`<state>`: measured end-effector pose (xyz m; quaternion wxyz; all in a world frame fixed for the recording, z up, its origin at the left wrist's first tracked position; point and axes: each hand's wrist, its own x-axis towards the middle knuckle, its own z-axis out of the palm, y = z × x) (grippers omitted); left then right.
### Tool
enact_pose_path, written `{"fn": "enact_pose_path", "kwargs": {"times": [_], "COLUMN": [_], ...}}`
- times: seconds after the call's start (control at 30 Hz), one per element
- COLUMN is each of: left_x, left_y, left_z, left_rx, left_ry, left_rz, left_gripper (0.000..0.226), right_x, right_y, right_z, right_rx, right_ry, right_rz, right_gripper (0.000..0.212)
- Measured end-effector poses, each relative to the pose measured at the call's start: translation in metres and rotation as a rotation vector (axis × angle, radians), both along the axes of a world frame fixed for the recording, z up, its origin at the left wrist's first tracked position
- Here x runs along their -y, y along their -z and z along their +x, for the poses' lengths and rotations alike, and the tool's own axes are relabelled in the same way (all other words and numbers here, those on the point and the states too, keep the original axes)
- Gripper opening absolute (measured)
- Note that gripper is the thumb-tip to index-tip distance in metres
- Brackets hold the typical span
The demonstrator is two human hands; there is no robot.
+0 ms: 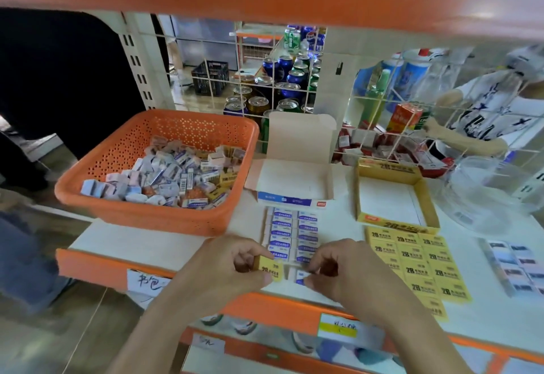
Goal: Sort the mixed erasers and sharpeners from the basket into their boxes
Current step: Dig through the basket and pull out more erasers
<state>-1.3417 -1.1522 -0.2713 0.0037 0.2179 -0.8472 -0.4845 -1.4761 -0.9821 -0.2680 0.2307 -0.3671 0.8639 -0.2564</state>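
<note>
Two hands are working at the front edge of the white shelf (132,244). The left hand (235,264) is pinching a yellow eraser (272,269) between the thumb and curled fingers. The right hand (338,267) is pinching a blue and white eraser (300,278) with its fingertips, just beside the yellow one; I cannot tell if the two erasers are touching.

Just behind the hands, two rows of blue erasers (291,235) are lying flat on the shelf, in front of an open white box (291,200) whose lid is standing up. To their right, a block of yellow erasers (418,264) is lying in three columns, in front of an open yellow box (394,222).

An orange basket (141,217) is sitting at the back left corner of the shelf and is holding a mixed pile (170,176) of small wrapped pieces.

Near the right edge, a clear plastic tub (485,197) is standing, and some dark packets (518,267), too blurred to read, are lying in front of it. Behind the wire grid (294,79) at the back edge, another person (485,114) is reaching toward red packets.
</note>
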Motion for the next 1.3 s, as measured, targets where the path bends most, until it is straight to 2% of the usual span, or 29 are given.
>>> {"fn": "enact_pose_path", "kwargs": {"times": [0.1, 0.23, 0.47, 0.57, 0.67, 0.87, 0.97, 1.03, 1.17, 1.3], "left_x": [0.001, 0.002, -0.001, -0.009, -0.024, -0.067, -0.089, -0.102, -0.122, -0.13], "left_y": [0.004, 0.008, 0.007, 0.005, 0.0, 0.0, 0.003, 0.004, 0.003, 0.005], "left_z": [0.002, 0.001, -0.002, -0.009, -0.022, -0.057, -0.075, -0.088, -0.106, -0.112], "left_rx": [-0.004, -0.015, -0.035, -0.077, -0.135, -0.166, -0.142, -0.125, -0.009, 0.119], "left_ry": [-0.019, -0.064, -0.083, -0.078, -0.036, 0.104, 0.168, 0.192, 0.194, 0.17], "left_rz": [0.019, 0.041, 0.123, 0.159, 0.229, 0.272, 0.195, 0.075, -0.193, -0.241], "left_gripper": [0.027, 0.022, 0.022, 0.021, 0.02, 0.022, 0.024, 0.023, 0.026, 0.034], "right_x": [0.0, 0.001, -0.001, -0.008, -0.018, -0.059, -0.088, -0.11, -0.152, -0.172], "right_y": [0.0, 0.003, 0.007, -0.001, -0.009, -0.013, -0.019, -0.023, -0.027, -0.023], "right_z": [0.002, 0.003, 0.008, 0.009, 0.01, -0.006, -0.013, -0.019, -0.034, -0.044], "right_rx": [-0.073, -0.131, -0.147, -0.071, 0.012, -0.042, -0.035, -0.056, -0.009, -0.03], "right_ry": [0.018, 0.053, 0.072, 0.051, 0.009, 0.149, 0.212, 0.259, 0.339, 0.318], "right_rz": [0.005, -0.019, -0.085, -0.187, -0.208, -0.255, -0.228, -0.19, -0.082, 0.038], "right_gripper": [0.007, 0.007, 0.009, 0.019, 0.033, 0.023, 0.028, 0.032, 0.022, 0.021]}}
